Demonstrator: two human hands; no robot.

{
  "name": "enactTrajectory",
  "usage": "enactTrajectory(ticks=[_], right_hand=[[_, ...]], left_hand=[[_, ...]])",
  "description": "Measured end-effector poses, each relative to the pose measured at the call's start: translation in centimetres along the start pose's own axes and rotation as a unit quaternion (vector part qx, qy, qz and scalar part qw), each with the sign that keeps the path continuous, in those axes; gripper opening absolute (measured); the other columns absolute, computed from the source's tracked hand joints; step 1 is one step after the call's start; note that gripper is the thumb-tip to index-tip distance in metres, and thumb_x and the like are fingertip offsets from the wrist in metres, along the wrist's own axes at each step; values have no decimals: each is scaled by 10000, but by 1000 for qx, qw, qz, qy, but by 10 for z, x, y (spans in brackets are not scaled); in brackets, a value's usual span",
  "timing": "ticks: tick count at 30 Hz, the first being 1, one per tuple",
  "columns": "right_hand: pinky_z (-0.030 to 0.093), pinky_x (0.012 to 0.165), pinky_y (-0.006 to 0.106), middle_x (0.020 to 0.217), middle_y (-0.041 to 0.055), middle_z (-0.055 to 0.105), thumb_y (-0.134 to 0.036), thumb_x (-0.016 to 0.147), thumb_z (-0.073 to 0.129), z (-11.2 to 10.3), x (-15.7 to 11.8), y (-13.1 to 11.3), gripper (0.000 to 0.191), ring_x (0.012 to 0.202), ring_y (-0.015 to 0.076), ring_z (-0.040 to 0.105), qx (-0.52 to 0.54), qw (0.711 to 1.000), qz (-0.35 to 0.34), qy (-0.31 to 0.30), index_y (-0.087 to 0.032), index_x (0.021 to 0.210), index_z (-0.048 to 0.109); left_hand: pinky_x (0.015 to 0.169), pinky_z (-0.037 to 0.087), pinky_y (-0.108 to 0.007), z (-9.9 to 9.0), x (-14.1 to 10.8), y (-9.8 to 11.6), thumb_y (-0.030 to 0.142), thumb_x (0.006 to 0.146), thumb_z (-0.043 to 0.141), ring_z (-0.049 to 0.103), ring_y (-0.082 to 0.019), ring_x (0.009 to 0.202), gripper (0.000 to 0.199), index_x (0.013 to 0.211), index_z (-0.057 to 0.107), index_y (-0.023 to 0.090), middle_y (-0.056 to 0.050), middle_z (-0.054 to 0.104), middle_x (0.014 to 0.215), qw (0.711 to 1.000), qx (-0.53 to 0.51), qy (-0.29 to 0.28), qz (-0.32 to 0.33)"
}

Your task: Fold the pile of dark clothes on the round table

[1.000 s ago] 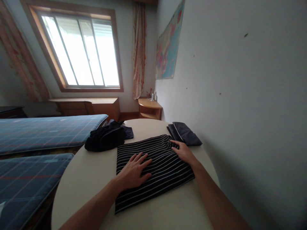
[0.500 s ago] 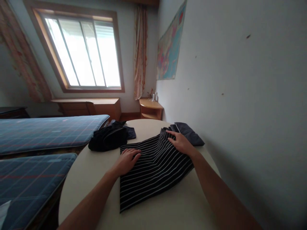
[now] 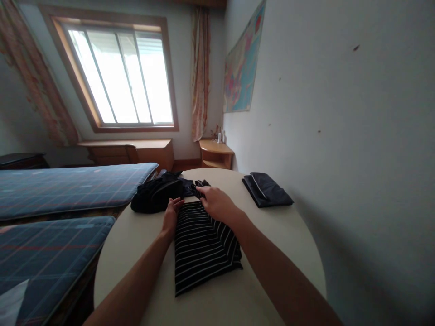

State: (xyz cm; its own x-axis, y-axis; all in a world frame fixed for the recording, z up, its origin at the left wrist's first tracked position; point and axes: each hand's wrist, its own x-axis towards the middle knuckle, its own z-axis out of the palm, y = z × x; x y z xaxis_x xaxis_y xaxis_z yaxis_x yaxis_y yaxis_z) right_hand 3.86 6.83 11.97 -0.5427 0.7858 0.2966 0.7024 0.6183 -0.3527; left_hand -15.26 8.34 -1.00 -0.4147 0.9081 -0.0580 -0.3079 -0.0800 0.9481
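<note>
Both hands meet the striped cloth [image 3: 200,253] at its far edge. My right hand [image 3: 215,201], its grip closed, pinches a bunched part; my left hand [image 3: 172,215], beside the far-left corner, is loosely open. The cloth's long axis runs toward me across the surface [image 3: 288,235], left of my right forearm.
</note>
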Motion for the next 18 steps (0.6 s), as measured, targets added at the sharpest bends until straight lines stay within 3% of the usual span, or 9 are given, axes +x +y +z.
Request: enactTrajectory(ticks=[4, 9, 13, 18], right_hand=[[488, 975, 346, 1302, 93, 634, -172, 926, 461, 43, -1, -25, 409, 1137, 228, 634, -24, 999, -17, -28, -202, 1319, 570], [536, 863, 356, 1227, 124, 647, -122, 898, 439, 86, -15, -39, 403, 1047, 239, 671, -45, 993, -31, -105, -182, 1281, 546], [534, 867, 375, 1239, 147, 632, -122, 874, 459, 94, -21, -40, 442, 1059, 257, 666, -43, 991, -29, -127, -157, 1313, 507], [520, 918, 405, 1295, 172, 612, -128, 869, 458, 93, -25, -32, 562, 1139, 274, 631, -19, 991, -49, -122, -134, 1429, 407]], left_hand=[[1028, 467, -347, -4, 7, 1, 466, 1006, 229, 641, -204, 1132, 503, 1123, 597, 145, -128, 710, 1114, 999, -10, 39, -24], [1057, 443, -365, -9, 15, 1, 295, 902, 522, 629, -228, 1155, 272, 1108, 620, 147, -120, 699, 1146, 999, 23, 24, -17], [1084, 413, -379, -13, 18, 0, 163, 761, 702, 606, -254, 1189, 321, 1077, 648, 146, -135, 672, 1203, 998, 55, 7, -8], [1074, 422, -387, -13, 16, -2, 164, 755, 730, 596, -270, 1205, 404, 1144, 626, 137, -165, 634, 1269, 997, 74, -9, -8]])
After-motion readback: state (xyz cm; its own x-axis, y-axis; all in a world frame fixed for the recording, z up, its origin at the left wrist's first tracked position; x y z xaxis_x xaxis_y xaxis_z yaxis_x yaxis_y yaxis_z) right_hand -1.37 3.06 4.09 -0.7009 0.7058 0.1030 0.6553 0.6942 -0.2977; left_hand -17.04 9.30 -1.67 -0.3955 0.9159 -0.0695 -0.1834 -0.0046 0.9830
